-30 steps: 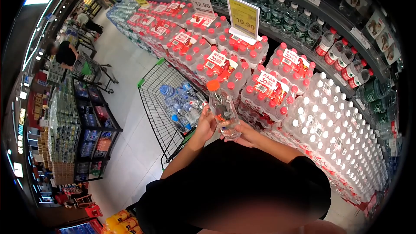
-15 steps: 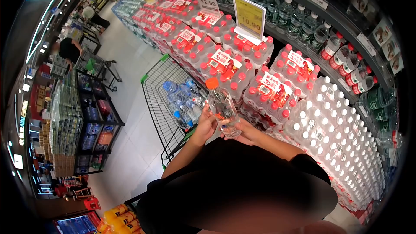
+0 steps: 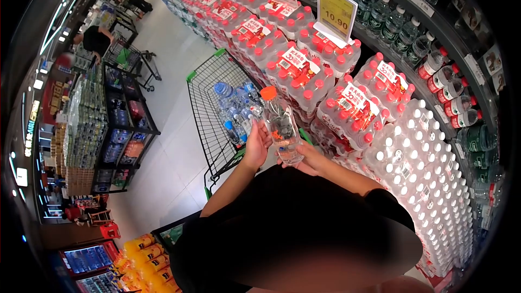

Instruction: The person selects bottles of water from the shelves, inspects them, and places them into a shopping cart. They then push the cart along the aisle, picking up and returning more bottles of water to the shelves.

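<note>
A clear water bottle (image 3: 280, 121) with an orange cap and orange print stands nearly upright in front of my body, leaning slightly left. My right hand (image 3: 305, 158) is wrapped round its lower part, from the right and below. Just left of the bottle is my left hand (image 3: 258, 142), its fingers raised and loosely apart, close to the bottle's side. Beyond the hands stands a wire shopping cart (image 3: 202, 109) with green corners. Several blue-capped water bottles (image 3: 228, 96) lie inside it.
Shrink-wrapped packs of red-capped bottles (image 3: 293, 65) and white-capped bottles (image 3: 429, 168) are stacked to the right, under price signs (image 3: 335, 13). Shelves of bottles line the far right. A black display rack (image 3: 122, 125) stands left; a person (image 3: 97, 39) is near another cart (image 3: 130, 57).
My left hand has come slightly away from the bottle's side, while the right keeps hold of it. The view has shifted, moving the shelves and packs rightward in the picture.
</note>
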`<state>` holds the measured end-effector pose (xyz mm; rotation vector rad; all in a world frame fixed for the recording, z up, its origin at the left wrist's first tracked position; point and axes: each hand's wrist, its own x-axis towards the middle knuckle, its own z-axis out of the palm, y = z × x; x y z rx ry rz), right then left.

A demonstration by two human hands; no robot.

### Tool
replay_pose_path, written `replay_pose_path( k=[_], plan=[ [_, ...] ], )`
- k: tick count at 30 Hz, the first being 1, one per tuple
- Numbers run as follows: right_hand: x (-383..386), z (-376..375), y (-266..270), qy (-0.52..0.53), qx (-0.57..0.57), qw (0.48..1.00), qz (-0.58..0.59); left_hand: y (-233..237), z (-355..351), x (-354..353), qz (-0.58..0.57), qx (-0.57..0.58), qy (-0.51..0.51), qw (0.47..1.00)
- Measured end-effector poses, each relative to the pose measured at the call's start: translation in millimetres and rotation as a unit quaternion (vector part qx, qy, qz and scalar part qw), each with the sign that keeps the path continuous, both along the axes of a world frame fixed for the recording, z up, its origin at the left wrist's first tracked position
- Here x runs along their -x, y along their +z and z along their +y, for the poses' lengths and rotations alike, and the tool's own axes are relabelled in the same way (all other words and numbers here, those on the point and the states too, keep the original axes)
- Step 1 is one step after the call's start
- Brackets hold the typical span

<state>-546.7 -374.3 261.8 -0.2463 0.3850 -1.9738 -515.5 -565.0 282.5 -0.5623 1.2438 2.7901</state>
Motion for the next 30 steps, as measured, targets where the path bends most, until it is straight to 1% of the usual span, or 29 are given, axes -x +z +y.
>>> replay_pose_path(
  k=[2, 3, 4, 6, 7, 8, 10, 13, 15, 16, 17, 18, 19, 20, 21, 22, 23, 24, 26, 27, 28, 30],
  plan=[
    [-3, -6, 1, 0.004, -0.017, 1.000, -0.003, 29, 7, -4, 0.071, 0.011, 0.016, 0.997],
    [-5, -9, -1, 0.006, -0.026, 1.000, -0.010, 32, 1, -8, 0.145, 0.029, -0.067, 0.987],
    [-8, -11, 0, 0.009, -0.036, 0.999, -0.018, 36, 6, -11, 0.160, 0.026, -0.060, 0.985],
    [-14, -16, 6, -0.020, -0.064, 0.998, 0.011, 43, 10, -14, 0.159, 0.047, -0.088, 0.982],
    [-16, -16, 8, -0.022, -0.073, 0.997, 0.005, 40, 11, -16, 0.118, 0.057, -0.054, 0.990],
    [-18, -15, 9, -0.024, -0.083, 0.996, 0.001, 38, 10, -14, 0.118, 0.035, -0.052, 0.991],
    [-21, -14, 9, -0.024, -0.100, 0.995, 0.006, 40, 14, -15, 0.080, 0.045, -0.036, 0.995],
    [-27, -11, 9, -0.042, -0.133, 0.990, 0.019, 56, 20, -10, 0.065, 0.095, -0.042, 0.993],
    [-31, -11, 8, -0.078, -0.168, 0.982, 0.029, 53, 23, -3, 0.069, 0.091, -0.027, 0.993],
    [-27, -10, 4, -0.120, -0.206, 0.962, 0.134, 54, 26, 0, 0.071, 0.090, -0.022, 0.993],
    [-24, -7, -3, -0.161, -0.244, 0.927, 0.236, 57, 29, 1, 0.090, 0.114, -0.038, 0.989],
    [-18, -4, -5, -0.201, -0.281, 0.876, 0.335, 47, 32, 6, 0.145, 0.177, -0.031, 0.973],
    [-15, 3, 21, -0.240, -0.344, 0.808, 0.413, 40, 32, 9, 0.150, 0.238, -0.056, 0.958],
    [-14, 8, 23, -0.255, -0.353, 0.782, 0.445, 34, 33, 9, 0.156, 0.299, -0.079, 0.938],
    [-11, 12, 25, -0.271, -0.361, 0.754, 0.478, 52, 49, 11, 0.177, 0.258, -0.074, 0.947],
    [-8, 17, 27, -0.287, -0.367, 0.722, 0.512, 43, 51, 13, 0.204, 0.289, -0.104, 0.929],
    [-7, 21, 32, -0.301, -0.381, 0.726, 0.487, 36, 54, 15, 0.228, 0.330, -0.142, 0.905],
    [-5, 24, 25, -0.311, -0.359, 0.753, 0.455, 38, 59, 19, 0.251, 0.371, -0.177, 0.876],
    [1, 33, 11, -0.333, -0.320, 0.787, 0.409, 51, 65, 26, 0.291, 0.445, -0.243, 0.812],
    [4, 38, 18, -0.333, -0.334, 0.803, 0.363, 52, 72, 31, 0.286, 0.380, -0.229, 0.849],
    [11, 43, 17, -0.346, -0.342, 0.786, 0.381, 53, 73, 38, 0.291, 0.383, -0.235, 0.845],
    [27, 58, 10, -0.364, -0.356, 0.755, 0.413, 59, 73, 50, 0.281, 0.342, -0.268, 0.856]
  ],
)
